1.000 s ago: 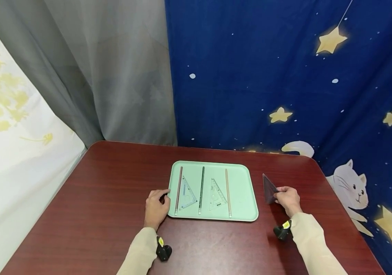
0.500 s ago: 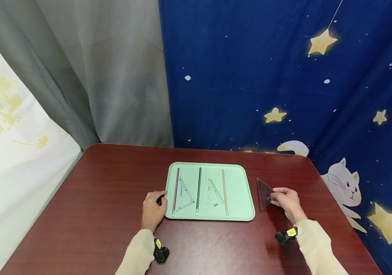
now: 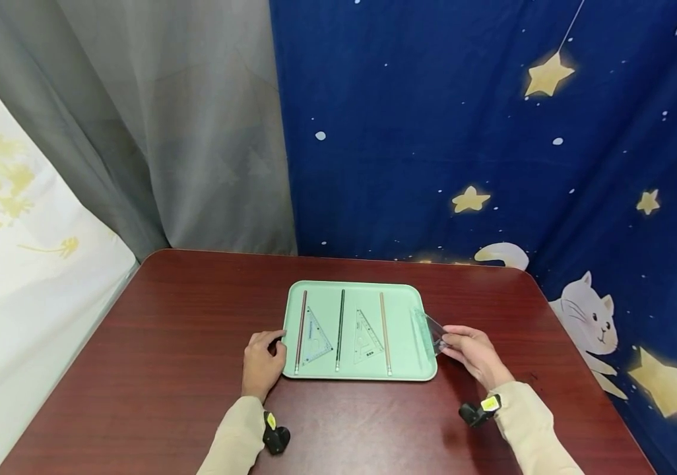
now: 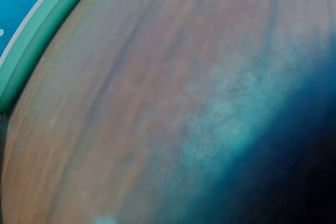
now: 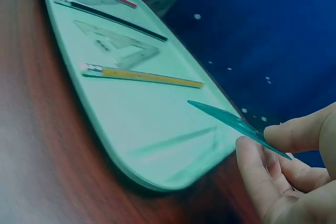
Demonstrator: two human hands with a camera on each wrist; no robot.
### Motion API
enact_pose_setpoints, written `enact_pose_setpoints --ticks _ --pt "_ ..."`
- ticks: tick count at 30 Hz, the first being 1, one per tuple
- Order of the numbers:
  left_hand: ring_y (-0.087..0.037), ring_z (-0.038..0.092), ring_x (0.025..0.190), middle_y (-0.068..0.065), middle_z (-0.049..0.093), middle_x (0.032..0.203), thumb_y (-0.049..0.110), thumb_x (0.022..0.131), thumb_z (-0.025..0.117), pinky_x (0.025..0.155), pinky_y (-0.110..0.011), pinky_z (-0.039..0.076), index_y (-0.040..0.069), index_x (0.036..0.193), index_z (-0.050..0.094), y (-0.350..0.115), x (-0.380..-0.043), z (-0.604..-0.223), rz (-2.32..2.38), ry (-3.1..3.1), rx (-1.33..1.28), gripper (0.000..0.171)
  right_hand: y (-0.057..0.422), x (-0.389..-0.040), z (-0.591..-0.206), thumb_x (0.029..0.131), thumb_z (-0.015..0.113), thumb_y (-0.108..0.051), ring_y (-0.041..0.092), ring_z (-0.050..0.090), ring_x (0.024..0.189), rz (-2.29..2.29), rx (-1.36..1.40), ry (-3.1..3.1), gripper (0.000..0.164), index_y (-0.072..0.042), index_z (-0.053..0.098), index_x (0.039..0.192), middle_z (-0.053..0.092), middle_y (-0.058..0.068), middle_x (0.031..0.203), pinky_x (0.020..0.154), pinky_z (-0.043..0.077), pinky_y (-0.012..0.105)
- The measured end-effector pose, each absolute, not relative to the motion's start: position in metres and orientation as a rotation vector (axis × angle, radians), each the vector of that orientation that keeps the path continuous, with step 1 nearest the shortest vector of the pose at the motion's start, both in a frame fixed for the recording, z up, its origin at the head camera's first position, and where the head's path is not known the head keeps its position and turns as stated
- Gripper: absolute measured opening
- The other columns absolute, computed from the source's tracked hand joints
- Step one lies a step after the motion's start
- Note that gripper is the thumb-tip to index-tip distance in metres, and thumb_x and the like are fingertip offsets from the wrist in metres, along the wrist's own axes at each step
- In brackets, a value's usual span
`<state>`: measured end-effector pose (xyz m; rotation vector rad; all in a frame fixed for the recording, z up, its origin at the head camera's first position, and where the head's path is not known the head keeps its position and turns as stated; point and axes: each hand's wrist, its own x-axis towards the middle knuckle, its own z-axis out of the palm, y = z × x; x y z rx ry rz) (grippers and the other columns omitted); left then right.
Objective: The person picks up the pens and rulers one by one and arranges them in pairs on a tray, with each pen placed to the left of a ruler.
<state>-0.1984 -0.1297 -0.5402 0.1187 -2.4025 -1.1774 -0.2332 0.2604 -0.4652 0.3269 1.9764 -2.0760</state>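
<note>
In the head view my right hand (image 3: 474,355) pinches a clear plastic set square (image 3: 435,335) between thumb and fingers. It is tilted and overlaps the right rim of a mint green tray (image 3: 402,343). The right wrist view has this set square (image 5: 231,121) almost edge-on above the tray. At the tray's left edge, my left hand (image 3: 262,364) holds the rim with bent fingers. Lying on the tray, from left to right, are a red pencil (image 3: 301,333), a set square (image 3: 317,338), a dark green pencil (image 3: 340,330), another set square (image 3: 367,340) and a natural wood pencil (image 3: 385,335).
The tray rests on a reddish-brown wooden table (image 3: 196,316). Behind it hang a grey curtain (image 3: 214,132) and a blue star-patterned curtain (image 3: 386,132). A white cloth (image 3: 30,297) hangs on the left.
My right hand has carried the set square leftward, from beside the tray to over its right rim. My left hand stays at the tray's left edge. The head view has shifted slightly.
</note>
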Motion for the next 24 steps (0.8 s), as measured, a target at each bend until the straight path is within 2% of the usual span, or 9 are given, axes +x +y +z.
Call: enact_pose_setpoints --ticks 4,10,18,24 --pt "-0.026 0.059 0.099 -0.007 0.071 0.099 0.005 0.085 0.058 0.083 -0.046 0.051 0.008 0.103 0.074 -0.131 -0.197 -0.54 -1.179 -2.407 0.13 0.024 0.246 -0.232 -0.472 0.089 0.053 0.006 0.007 0.063 0.073 -2.047 0.316 1.979 0.04 0.019 0.043 0.125 0.064 0.001 0.081 0.07 0.055 0.019" --pt "-0.027 0.059 0.098 -0.009 0.071 0.1 0.006 0.086 0.057 0.083 -0.046 0.051 0.008 0.104 0.074 -0.13 -0.198 -0.54 -1.187 -2.415 0.113 0.024 0.231 -0.23 -0.481 0.087 0.051 0.009 0.008 0.064 0.077 -2.016 0.319 2.028 0.047 0.021 0.037 0.13 0.064 0.005 0.088 0.071 0.055 0.019" --pt "-0.028 0.059 0.097 -0.009 0.071 0.099 0.006 0.086 0.057 0.083 -0.046 0.052 0.008 0.103 0.074 -0.129 -0.198 -0.539 -1.209 -2.401 0.12 0.024 0.216 -0.231 -0.484 0.087 0.049 0.013 0.007 0.063 0.076 -2.009 0.391 2.093 0.042 0.02 0.039 0.128 0.058 0.015 0.099 0.07 0.054 0.018" --pt "-0.028 0.059 0.098 -0.009 0.071 0.099 0.006 0.086 0.057 0.084 -0.046 0.052 0.007 0.103 0.074 -0.13 -0.198 -0.539 -1.211 -2.403 0.118 0.024 0.208 -0.232 -0.487 0.085 0.05 0.015 0.006 0.062 0.072 -1.987 0.427 2.187 0.038 0.02 0.043 0.122 0.053 0.014 0.095 0.067 0.054 0.017"
